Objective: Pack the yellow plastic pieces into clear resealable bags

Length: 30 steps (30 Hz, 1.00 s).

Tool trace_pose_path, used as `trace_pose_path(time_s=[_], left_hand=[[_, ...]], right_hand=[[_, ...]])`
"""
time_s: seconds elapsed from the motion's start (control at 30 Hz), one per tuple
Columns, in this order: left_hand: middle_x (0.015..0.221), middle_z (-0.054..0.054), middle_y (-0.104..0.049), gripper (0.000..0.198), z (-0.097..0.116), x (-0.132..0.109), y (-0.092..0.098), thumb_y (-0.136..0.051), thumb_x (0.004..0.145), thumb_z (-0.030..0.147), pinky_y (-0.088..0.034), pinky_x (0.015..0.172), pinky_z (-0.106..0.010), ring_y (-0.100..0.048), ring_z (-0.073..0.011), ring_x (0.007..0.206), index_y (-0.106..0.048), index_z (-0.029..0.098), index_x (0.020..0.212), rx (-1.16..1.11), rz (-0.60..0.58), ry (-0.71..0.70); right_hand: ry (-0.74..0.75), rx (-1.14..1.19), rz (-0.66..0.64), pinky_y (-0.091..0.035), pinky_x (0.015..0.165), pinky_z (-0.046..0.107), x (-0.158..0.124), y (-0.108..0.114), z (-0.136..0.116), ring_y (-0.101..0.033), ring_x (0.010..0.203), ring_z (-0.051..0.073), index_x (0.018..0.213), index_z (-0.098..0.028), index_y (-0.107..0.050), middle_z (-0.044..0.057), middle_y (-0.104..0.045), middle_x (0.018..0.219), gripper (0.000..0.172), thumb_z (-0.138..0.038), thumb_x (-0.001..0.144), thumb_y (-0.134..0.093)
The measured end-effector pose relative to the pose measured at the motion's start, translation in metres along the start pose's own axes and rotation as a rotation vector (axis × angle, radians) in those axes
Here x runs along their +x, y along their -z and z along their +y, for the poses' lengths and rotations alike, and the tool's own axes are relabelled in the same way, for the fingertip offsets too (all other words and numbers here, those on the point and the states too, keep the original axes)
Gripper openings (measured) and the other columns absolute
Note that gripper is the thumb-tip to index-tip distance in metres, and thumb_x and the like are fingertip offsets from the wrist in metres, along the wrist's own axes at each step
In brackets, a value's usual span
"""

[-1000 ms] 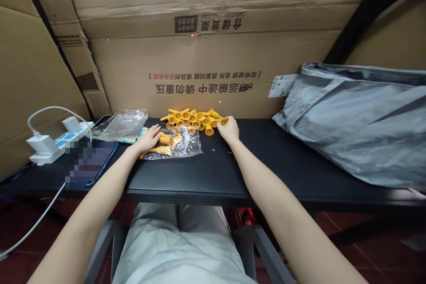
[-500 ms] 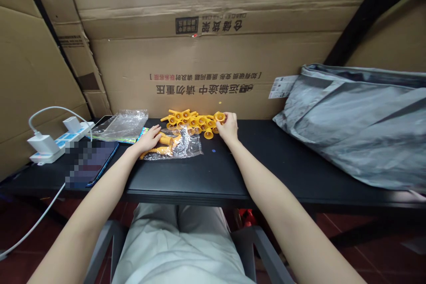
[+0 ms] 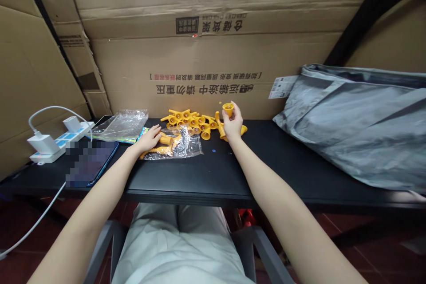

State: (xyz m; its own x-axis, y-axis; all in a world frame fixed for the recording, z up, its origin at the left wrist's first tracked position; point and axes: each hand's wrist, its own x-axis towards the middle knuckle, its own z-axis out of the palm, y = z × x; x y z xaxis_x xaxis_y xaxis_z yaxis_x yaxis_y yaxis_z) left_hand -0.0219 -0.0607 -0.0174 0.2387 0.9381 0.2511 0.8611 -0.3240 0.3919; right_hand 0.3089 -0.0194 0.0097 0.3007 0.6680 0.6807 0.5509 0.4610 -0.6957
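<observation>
A heap of yellow plastic funnel-shaped pieces (image 3: 189, 120) lies at the back of the black table (image 3: 199, 173). My right hand (image 3: 232, 125) is raised just right of the heap, its fingers closed on several yellow pieces, one (image 3: 228, 108) pinched at the top and others sticking out below. My left hand (image 3: 148, 138) lies flat on the left end of a clear plastic bag (image 3: 179, 144) that holds a few yellow pieces.
A second clear bag (image 3: 121, 125) lies to the left, beside a phone (image 3: 88, 164) and a white power strip (image 3: 49, 142) with chargers and cable. A grey bag (image 3: 359, 120) fills the table's right side. Cardboard boxes (image 3: 206, 40) wall the back.
My right hand has closed on yellow pieces at the heap's right edge and lifted them off the table. The left hand has stayed on the bag.
</observation>
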Motion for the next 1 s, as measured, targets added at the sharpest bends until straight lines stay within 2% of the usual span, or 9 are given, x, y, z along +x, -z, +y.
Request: trace_pose_path(time_s=[0.13, 0.23, 0.33, 0.43, 0.53, 0.63, 0.77, 0.87, 1.0], left_hand=[[0.149, -0.01, -0.034, 0.056, 0.0, 0.0, 0.0, -0.033, 0.088, 0.04, -0.021, 0.114, -0.039, -0.027, -0.0222, 0.139, -0.045, 0.014, 0.136, -0.004, 0.002, -0.001], [0.149, -0.01, -0.035, 0.055, 0.0, 0.0, 0.0, -0.033, 0.088, 0.04, -0.021, 0.114, -0.039, -0.027, -0.0223, 0.139, -0.045, 0.014, 0.136, -0.01, 0.007, -0.001], [0.149, -0.01, -0.034, 0.055, 0.001, 0.0, 0.0, -0.033, 0.088, 0.04, -0.021, 0.114, -0.039, -0.026, -0.0222, 0.139, -0.045, 0.014, 0.135, -0.008, 0.003, 0.003], [0.149, -0.011, -0.033, 0.056, 0.002, -0.001, 0.001, -0.032, 0.088, 0.04, -0.02, 0.114, -0.038, -0.026, -0.0223, 0.14, -0.045, 0.013, 0.136, -0.007, -0.004, 0.013], [0.149, -0.011, -0.033, 0.056, 0.003, -0.001, 0.002, -0.032, 0.088, 0.04, -0.019, 0.114, -0.038, -0.025, -0.0222, 0.14, -0.044, 0.012, 0.136, -0.011, -0.011, 0.021], [0.15, -0.01, -0.031, 0.057, 0.003, 0.0, 0.003, -0.032, 0.088, 0.041, -0.019, 0.115, -0.037, -0.024, -0.0217, 0.14, -0.044, 0.014, 0.136, -0.017, -0.028, 0.03], [0.151, -0.011, -0.027, 0.057, 0.006, 0.004, 0.008, -0.032, 0.087, 0.041, -0.019, 0.114, -0.038, -0.023, -0.0235, 0.14, -0.045, 0.014, 0.136, -0.001, -0.079, 0.08], [0.152, -0.009, -0.023, 0.058, 0.012, 0.01, 0.015, -0.029, 0.088, 0.044, -0.018, 0.114, -0.04, -0.02, -0.0251, 0.141, -0.045, 0.016, 0.136, 0.039, -0.155, 0.146], [0.152, -0.007, -0.022, 0.061, 0.021, 0.018, 0.023, -0.025, 0.089, 0.051, -0.018, 0.114, -0.04, -0.018, -0.0252, 0.141, -0.044, 0.019, 0.137, 0.074, -0.247, 0.217]], right_hand=[[0.113, -0.157, -0.09, -0.038, 0.098, 0.045, -0.003, 0.007, -0.015, -0.05, 0.117, 0.025, 0.139, -0.021, -0.035, 0.014, -0.054, 0.124, 0.052, -0.033, 0.089, -0.037], [0.164, -0.178, -0.205, -0.039, 0.096, 0.044, -0.006, 0.008, -0.027, -0.052, 0.114, 0.027, 0.132, -0.02, -0.041, 0.014, -0.055, 0.122, 0.047, -0.03, 0.087, -0.041], [0.156, -0.164, -0.34, -0.044, 0.086, 0.04, -0.009, 0.007, -0.04, -0.058, 0.098, 0.027, 0.119, -0.018, -0.046, 0.013, -0.061, 0.107, 0.038, -0.03, 0.083, -0.049], [0.18, -0.179, -0.5, -0.044, 0.075, 0.036, -0.013, 0.009, -0.055, -0.059, 0.08, 0.023, 0.107, -0.02, -0.048, 0.007, -0.062, 0.088, 0.029, -0.026, 0.079, -0.052], [0.24, -0.176, -0.656, -0.043, 0.072, 0.032, -0.016, 0.012, -0.066, -0.057, 0.076, 0.02, 0.095, -0.021, -0.052, 0.004, -0.061, 0.082, 0.022, -0.022, 0.073, -0.056], [0.227, -0.165, -0.791, -0.043, 0.072, 0.032, -0.017, 0.014, -0.069, -0.056, 0.075, 0.019, 0.086, -0.02, -0.058, 0.004, -0.063, 0.084, 0.018, -0.024, 0.07, -0.064], [0.134, -0.219, -0.95, -0.044, 0.075, 0.036, -0.016, 0.019, -0.07, -0.059, 0.075, 0.021, 0.086, -0.021, -0.068, 0.005, -0.067, 0.084, 0.017, -0.027, 0.07, -0.068], [0.125, -0.245, -1.08, -0.045, 0.082, 0.037, -0.018, 0.021, -0.074, -0.062, 0.085, 0.024, 0.095, -0.022, -0.071, 0.005, -0.07, 0.095, 0.022, -0.027, 0.075, -0.064], [0.214, -0.289, -1.221, -0.042, 0.092, 0.033, -0.023, 0.019, -0.083, -0.06, 0.103, 0.023, 0.11, -0.022, -0.068, 0.005, -0.066, 0.115, 0.033, -0.024, 0.079, -0.059]])
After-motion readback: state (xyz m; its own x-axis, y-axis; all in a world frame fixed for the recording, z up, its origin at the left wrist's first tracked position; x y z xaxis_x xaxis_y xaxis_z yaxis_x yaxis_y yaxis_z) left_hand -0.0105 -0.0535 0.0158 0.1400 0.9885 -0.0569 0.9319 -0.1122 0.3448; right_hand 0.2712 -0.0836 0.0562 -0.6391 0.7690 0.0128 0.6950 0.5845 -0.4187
